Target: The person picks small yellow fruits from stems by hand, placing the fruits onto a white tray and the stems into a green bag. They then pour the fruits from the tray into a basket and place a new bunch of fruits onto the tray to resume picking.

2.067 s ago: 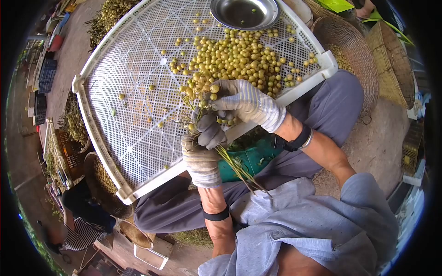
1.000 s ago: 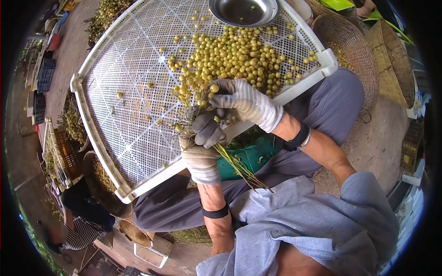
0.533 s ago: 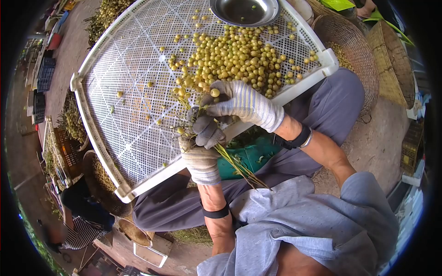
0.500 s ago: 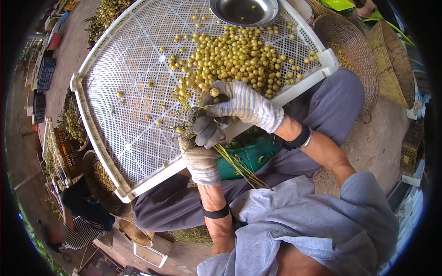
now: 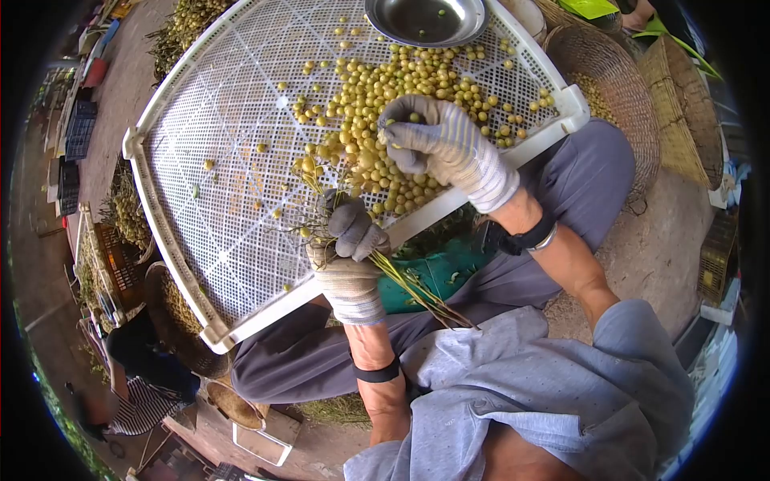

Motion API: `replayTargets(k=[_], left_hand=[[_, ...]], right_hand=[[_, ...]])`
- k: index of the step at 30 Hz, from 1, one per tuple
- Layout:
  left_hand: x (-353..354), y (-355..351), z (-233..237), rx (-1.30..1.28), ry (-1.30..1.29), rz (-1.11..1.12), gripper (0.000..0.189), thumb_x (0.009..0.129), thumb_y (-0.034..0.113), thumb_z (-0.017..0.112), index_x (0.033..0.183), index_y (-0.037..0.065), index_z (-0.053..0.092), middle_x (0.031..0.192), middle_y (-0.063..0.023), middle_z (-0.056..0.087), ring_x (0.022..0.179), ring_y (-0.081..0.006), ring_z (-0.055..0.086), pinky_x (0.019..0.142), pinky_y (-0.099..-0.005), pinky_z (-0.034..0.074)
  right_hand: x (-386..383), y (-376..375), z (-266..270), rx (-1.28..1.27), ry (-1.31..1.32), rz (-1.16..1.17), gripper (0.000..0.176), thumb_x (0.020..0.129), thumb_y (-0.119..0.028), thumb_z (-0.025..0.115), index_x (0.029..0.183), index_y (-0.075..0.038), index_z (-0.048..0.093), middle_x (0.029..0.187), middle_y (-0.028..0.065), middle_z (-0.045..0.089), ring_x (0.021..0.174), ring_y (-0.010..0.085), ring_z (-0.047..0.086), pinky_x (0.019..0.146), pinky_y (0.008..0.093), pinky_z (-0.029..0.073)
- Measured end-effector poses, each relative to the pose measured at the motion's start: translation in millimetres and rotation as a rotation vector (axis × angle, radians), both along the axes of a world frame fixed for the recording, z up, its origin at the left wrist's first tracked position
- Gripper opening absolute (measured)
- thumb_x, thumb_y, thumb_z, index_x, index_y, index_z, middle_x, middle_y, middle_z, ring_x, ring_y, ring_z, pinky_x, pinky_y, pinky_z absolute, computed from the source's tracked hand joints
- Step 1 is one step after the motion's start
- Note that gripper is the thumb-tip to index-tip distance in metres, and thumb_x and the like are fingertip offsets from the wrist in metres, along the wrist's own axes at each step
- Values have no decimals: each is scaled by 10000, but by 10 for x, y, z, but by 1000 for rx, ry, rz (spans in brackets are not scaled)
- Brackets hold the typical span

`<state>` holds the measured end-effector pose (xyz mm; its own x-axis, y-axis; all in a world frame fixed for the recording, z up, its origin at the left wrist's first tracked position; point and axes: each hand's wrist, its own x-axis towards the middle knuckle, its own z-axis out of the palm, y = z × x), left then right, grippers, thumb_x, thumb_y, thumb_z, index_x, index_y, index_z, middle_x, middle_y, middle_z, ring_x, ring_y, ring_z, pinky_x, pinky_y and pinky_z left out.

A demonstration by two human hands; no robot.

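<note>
My left hand (image 5: 353, 248), in a striped glove with grey-coated fingers, is closed around a bundle of thin green stems (image 5: 413, 287). Twiggy tops with a few yellow fruits (image 5: 307, 165) stick out above it, over the near edge of a white mesh tray (image 5: 200, 224). My right hand (image 5: 437, 144), gloved the same way, hovers over a pile of small round yellow-green fruits (image 5: 361, 104) on the tray. Its thumb and fingers curl together, with small green fruit (image 5: 391, 123) showing at the fingertips; the palm side is partly hidden.
A metal bowl (image 5: 425, 20) rests at the tray's far edge. Woven baskets (image 5: 634, 104) stand at the right. Another basket (image 5: 180, 329) with fruit sits at the left, near a person in a striped top (image 5: 148, 409). Fruit bunches (image 5: 188, 36) lie beyond the tray.
My right hand has moved up and right, away from the stems, to above the fruit pile. My left hand still holds the stems and has dipped slightly.
</note>
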<state>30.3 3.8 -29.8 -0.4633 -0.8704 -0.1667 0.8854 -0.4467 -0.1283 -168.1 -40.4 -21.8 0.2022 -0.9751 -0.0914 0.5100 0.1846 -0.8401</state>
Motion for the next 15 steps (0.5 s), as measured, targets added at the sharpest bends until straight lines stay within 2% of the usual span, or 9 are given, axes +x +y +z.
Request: replayTargets(k=[2, 3, 6, 7, 8, 10, 11, 13, 15], left_hand=[[-2, -27, 12, -23, 3, -4, 208, 928, 185, 525, 1073, 37, 549, 777, 0, 449, 542, -69, 383, 495, -229, 349], [2, -44, -5, -44, -1, -9, 201, 930, 179, 517, 1067, 35, 551, 777, -2, 446, 542, -67, 376, 497, -229, 346], [-14, -71, 46, -56, -78, -22, 187, 913, 153, 523, 1049, 29, 552, 765, -2, 430, 539, -70, 357, 501, -227, 338], [-31, -66, 63, -48, -113, -28, 183, 903, 144, 531, 1043, 27, 551, 759, -1, 424, 538, -72, 351, 502, -226, 335], [-43, -47, 46, -78, -201, -26, 183, 897, 135, 533, 1042, 25, 548, 766, -5, 436, 545, -74, 364, 504, -224, 338], [-81, 4, 18, -139, -375, -26, 184, 884, 118, 538, 1040, 21, 542, 781, -13, 460, 558, -76, 389, 508, -220, 343], [-164, 149, 59, -46, -921, 139, 189, 899, 147, 519, 1036, 19, 539, 782, -24, 500, 589, -77, 413, 512, -212, 339], [-206, 167, 33, -92, -1167, 151, 204, 918, 180, 502, 1032, 17, 544, 774, -30, 519, 614, -76, 436, 519, -204, 338], [-239, 154, 52, -28, -1083, 181, 222, 932, 246, 541, 995, 35, 570, 727, -7, 523, 617, -68, 457, 527, -188, 340]], right_hand=[[-88, -48, 249, -216, 625, -68, 250, 843, -154, 706, 1057, -47, 633, 858, 33, 649, 759, 92, 605, 666, 250, 502], [-59, -67, 176, -334, 873, -162, 202, 820, -148, 703, 1012, -93, 672, 897, 53, 670, 816, 144, 644, 726, 289, 517], [-98, -127, 62, -913, 1275, -508, 146, 798, -145, 701, 936, -101, 695, 932, 82, 672, 842, 215, 654, 753, 326, 517], [-60, -64, 165, -862, 1053, -401, 161, 775, -148, 705, 930, -105, 698, 940, 84, 666, 857, 263, 647, 783, 357, 513], [15, 10, 267, -780, 971, -331, 164, 773, -157, 710, 927, -104, 696, 941, 67, 665, 864, 252, 646, 791, 361, 507], [161, 114, 372, -821, 904, -247, 175, 775, -160, 707, 939, -99, 692, 938, 68, 666, 888, 255, 638, 805, 365, 503], [208, 160, 355, -823, 866, -186, 201, 779, -161, 704, 966, -91, 681, 936, 75, 664, 911, 257, 632, 814, 360, 504], [227, 229, 246, -847, 977, -208, 221, 781, -158, 703, 986, -83, 668, 929, 77, 663, 925, 260, 630, 808, 372, 504], [209, 217, 208, -809, 959, -206, 221, 789, -150, 698, 993, -77, 654, 918, 87, 663, 881, 266, 643, 774, 375, 510]])
